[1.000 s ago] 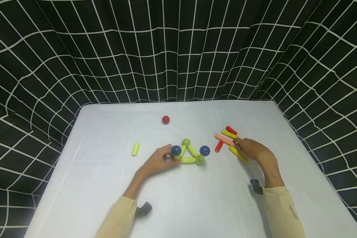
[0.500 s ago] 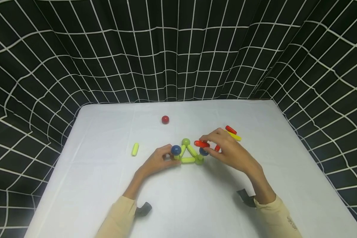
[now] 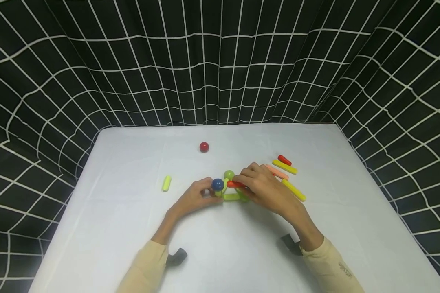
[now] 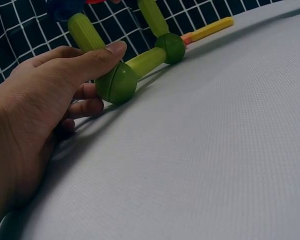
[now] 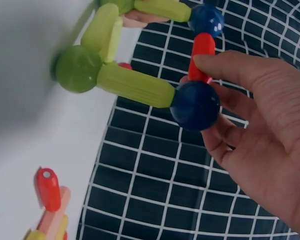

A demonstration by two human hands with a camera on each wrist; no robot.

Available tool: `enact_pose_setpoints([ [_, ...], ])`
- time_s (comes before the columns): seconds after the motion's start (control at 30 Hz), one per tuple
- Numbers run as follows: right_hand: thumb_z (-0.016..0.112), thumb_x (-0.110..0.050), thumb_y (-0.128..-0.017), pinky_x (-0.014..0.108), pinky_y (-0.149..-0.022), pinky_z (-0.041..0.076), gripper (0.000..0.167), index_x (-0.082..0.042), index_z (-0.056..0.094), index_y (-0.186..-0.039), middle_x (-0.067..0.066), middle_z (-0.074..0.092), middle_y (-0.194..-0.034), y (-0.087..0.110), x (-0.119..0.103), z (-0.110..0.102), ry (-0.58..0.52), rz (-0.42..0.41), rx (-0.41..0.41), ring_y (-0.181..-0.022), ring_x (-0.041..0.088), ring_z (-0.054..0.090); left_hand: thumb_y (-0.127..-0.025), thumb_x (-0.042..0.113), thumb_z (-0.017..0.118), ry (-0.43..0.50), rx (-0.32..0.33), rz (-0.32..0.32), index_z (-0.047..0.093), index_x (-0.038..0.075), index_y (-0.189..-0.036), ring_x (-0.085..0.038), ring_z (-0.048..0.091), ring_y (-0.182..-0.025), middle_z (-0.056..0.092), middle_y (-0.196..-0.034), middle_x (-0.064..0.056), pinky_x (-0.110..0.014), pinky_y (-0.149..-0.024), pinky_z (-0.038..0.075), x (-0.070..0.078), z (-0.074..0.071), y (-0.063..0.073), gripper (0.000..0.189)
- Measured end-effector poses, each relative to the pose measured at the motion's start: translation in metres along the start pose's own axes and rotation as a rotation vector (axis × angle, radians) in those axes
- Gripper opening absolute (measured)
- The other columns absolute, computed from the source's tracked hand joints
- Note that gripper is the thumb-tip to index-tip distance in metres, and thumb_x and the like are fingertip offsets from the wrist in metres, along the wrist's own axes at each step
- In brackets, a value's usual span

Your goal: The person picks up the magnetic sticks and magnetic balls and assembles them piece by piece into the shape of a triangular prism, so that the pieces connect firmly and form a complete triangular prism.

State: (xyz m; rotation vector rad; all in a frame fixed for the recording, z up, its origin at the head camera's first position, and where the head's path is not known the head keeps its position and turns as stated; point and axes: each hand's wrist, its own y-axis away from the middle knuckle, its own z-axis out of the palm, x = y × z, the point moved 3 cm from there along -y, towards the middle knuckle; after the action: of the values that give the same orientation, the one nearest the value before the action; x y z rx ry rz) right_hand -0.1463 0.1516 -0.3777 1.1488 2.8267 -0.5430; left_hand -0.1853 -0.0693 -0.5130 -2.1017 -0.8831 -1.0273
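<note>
Red stick (image 5: 205, 45) pinched in right hand (image 3: 265, 188), lying between two raised blue balls (image 5: 195, 106) of the green frame (image 5: 135, 85).
Right thumb and fingers nearly closed round the stick, whose ends appear to meet both balls; left hand (image 3: 196, 196) curled, gripping a green ball (image 4: 121, 86) at the frame's lower corner on the white table (image 3: 220, 252). Red ball (image 3: 204, 147) beyond; yellow stick (image 3: 294, 190) loose to the right.

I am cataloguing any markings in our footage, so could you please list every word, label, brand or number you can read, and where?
Right sleeve: small dark mark, apparently lettering, too small and blurred to read.
Rods and balls: no text visible.
Nothing else carries readable text, so there is nothing to quote.
</note>
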Motion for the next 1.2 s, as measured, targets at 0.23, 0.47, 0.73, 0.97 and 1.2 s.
enact_pose_setpoints([
  [0.23,0.089,-0.01,-0.082,0.031,-0.081,0.051,0.029,-0.014,0.079,-0.109,-0.002,0.078,-0.097,-0.004,-0.002,0.003,-0.003,-0.005,-0.008,-0.094,0.018,0.06,-0.089,0.024,0.084,0.001,0.004,0.002,0.069,0.028,-0.107,-0.007,0.063,-0.093,0.067,-0.101,0.01,-0.024,-0.081,0.048,-0.002,0.001,-0.001,0.023],
  [0.47,0.09,-0.01,-0.081,0.035,-0.087,0.054,0.038,-0.013,0.076,-0.117,0.001,0.077,-0.106,-0.005,0.0,-0.002,-0.047,0.01,-0.064,-0.102,0.022,0.062,-0.089,0.025,0.083,-0.022,0.011,0.026,0.069,0.026,-0.107,-0.007,0.063,-0.093,0.067,-0.101,0.008,-0.025,-0.082,0.051,-0.001,0.001,-0.001,0.023],
  [0.73,0.069,-0.027,-0.102,0.048,-0.104,0.054,0.043,-0.016,0.06,-0.142,0.003,0.07,-0.128,0.01,0.031,-0.021,-0.209,0.251,-0.173,-0.12,0.024,0.062,-0.089,0.023,0.084,-0.026,0.003,-0.002,0.068,0.027,-0.104,-0.005,0.063,-0.094,0.067,-0.1,0.01,-0.024,-0.083,0.052,-0.001,0.003,-0.002,0.022],
  [0.97,0.071,-0.002,-0.096,0.052,-0.091,0.057,0.03,-0.002,0.068,-0.125,0.013,0.073,-0.109,0.037,0.078,-0.031,-0.098,0.456,-0.248,-0.097,0.03,0.066,-0.088,0.021,0.085,-0.013,0.018,0.01,0.069,0.025,-0.104,-0.007,0.064,-0.094,0.068,-0.099,0.007,-0.025,-0.083,0.053,-0.001,0.002,-0.001,0.023],
  [1.2,0.07,-0.011,-0.097,0.056,-0.088,0.057,0.047,-0.002,0.053,-0.14,0.024,0.066,-0.116,0.072,0.105,-0.008,-0.039,0.761,-0.627,-0.098,0.036,0.064,-0.089,0.024,0.084,-0.007,0.004,-0.017,0.069,0.025,-0.105,-0.007,0.065,-0.096,0.068,-0.101,0.008,-0.026,-0.086,0.054,-0.003,0.002,-0.001,0.023],
])
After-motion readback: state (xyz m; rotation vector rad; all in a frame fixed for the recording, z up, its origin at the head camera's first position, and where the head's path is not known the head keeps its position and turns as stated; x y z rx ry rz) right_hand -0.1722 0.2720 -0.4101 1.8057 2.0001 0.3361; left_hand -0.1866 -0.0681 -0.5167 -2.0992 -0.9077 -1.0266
